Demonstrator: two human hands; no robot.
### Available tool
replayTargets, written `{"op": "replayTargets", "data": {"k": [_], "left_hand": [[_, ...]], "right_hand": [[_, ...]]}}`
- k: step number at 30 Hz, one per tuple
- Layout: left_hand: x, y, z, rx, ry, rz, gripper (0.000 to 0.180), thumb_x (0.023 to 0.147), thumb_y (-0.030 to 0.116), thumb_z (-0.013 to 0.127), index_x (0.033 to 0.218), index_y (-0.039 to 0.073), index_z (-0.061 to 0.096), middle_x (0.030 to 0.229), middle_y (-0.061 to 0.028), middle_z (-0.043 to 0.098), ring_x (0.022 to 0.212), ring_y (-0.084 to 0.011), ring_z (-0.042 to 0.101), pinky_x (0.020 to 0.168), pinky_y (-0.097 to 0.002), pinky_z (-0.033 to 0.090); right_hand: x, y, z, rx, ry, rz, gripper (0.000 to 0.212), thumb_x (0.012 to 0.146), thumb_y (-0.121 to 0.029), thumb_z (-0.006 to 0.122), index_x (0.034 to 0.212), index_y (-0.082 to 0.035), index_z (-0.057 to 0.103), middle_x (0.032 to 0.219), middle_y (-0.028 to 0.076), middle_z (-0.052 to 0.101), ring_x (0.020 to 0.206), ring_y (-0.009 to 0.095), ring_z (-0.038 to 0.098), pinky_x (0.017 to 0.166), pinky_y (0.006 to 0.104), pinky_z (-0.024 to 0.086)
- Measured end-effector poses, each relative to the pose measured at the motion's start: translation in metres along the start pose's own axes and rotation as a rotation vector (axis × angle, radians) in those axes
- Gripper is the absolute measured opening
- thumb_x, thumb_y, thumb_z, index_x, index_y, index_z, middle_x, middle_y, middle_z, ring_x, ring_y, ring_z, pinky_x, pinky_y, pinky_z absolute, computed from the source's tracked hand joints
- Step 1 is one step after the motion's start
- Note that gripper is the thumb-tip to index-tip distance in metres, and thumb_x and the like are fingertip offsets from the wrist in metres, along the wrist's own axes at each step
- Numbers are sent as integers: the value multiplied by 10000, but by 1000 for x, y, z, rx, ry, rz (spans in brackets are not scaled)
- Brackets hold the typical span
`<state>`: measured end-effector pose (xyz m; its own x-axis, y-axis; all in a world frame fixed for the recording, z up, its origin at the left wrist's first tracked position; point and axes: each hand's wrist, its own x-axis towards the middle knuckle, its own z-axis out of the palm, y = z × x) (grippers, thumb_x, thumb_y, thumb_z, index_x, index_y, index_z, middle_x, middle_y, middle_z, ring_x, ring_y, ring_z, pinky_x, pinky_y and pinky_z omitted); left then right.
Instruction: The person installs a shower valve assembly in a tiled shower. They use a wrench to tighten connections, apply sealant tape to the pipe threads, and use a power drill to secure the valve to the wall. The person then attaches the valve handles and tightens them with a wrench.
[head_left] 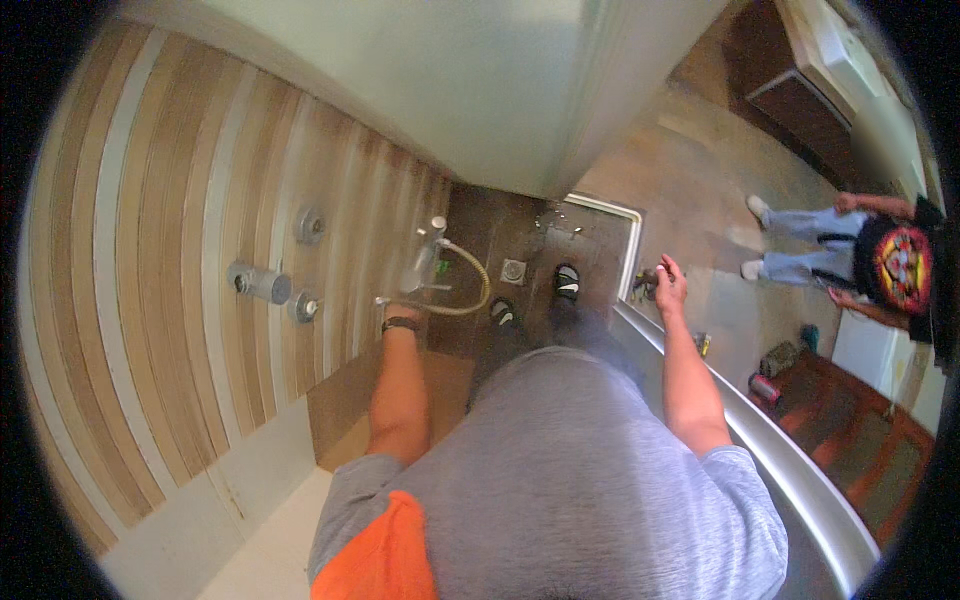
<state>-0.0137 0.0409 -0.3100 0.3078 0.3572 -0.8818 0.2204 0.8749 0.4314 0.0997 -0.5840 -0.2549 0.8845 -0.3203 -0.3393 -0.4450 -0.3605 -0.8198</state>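
Observation:
My left hand [403,312], below a dark wristband, is at the striped tile wall beside a small metal wall fitting [381,301]. Its fingers are too hidden to make out. A yellowish flexible hose [487,284] curves past that hand from a chrome tap [424,262] on the wall. Out to the right, past the white frame, my right hand [672,288] is raised with its fingers curled together. Something small and pale shows at its fingertips, too small to name. Dark little shapes beside this hand are unclear.
Round metal fittings [310,225] and a protruding valve [262,283] stick out of the wall. A white-edged sill [634,250] borders the wet dark floor, which has a square drain [513,271]. Another person [870,250] stands at right, near a reddish-brown wooden piece [850,430].

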Motion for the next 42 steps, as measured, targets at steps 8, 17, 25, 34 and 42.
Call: {"op": "replayTargets", "data": {"k": [8, 17, 25, 34, 42], "left_hand": [[17, 28, 21, 77, 2, -208, 433, 1034, 392, 311, 1199, 150, 629, 1072, -82, 691, 932, -310, 645, 721, -490, 571], [22, 22, 45, 306, 70, -217, 455, 1029, 387, 313, 1354, 190, 565, 1357, -64, 611, 1234, -250, 568, 961, -457, 516], [41, 8, 32, 308, -152, -164, 426, 1037, 372, 423, 1323, 99, 583, 1350, -102, 599, 1159, -313, 591, 962, -513, 504], [-8, -79, 108, 363, -261, -218, 415, 973, 337, 547, 1317, 115, 616, 1249, -131, 658, 1150, -265, 620, 976, -437, 499], [-39, -122, 143, 615, -483, -316, 449, 999, 359, 460, 1303, 58, 597, 1280, -159, 636, 1151, -342, 620, 986, -543, 478]], "right_hand": [[-76, -20, 3, 109, 33, -19, 402, 954, -194, 612, 1314, -15, 611, 1121, 103, 689, 1010, 175, 635, 924, 317, 494], [-148, -11, -10, 182, 88, -17, 422, 956, -183, 610, 1343, -18, 587, 1158, 103, 694, 1040, 171, 649, 930, 318, 505], [-156, -34, -28, -42, 53, -43, 401, 943, -233, 646, 1272, -5, 638, 1135, 114, 713, 1020, 207, 670, 920, 331, 508], [-119, 63, 19, 97, -110, 13, 356, 972, -204, 619, 1224, 44, 656, 1202, 165, 682, 1128, 241, 632, 1011, 367, 465], [-161, 88, 3, -281, 0, 27, 448, 992, -349, 560, 1217, 29, 644, 1102, 212, 710, 1037, 297, 674, 936, 377, 489]]}}
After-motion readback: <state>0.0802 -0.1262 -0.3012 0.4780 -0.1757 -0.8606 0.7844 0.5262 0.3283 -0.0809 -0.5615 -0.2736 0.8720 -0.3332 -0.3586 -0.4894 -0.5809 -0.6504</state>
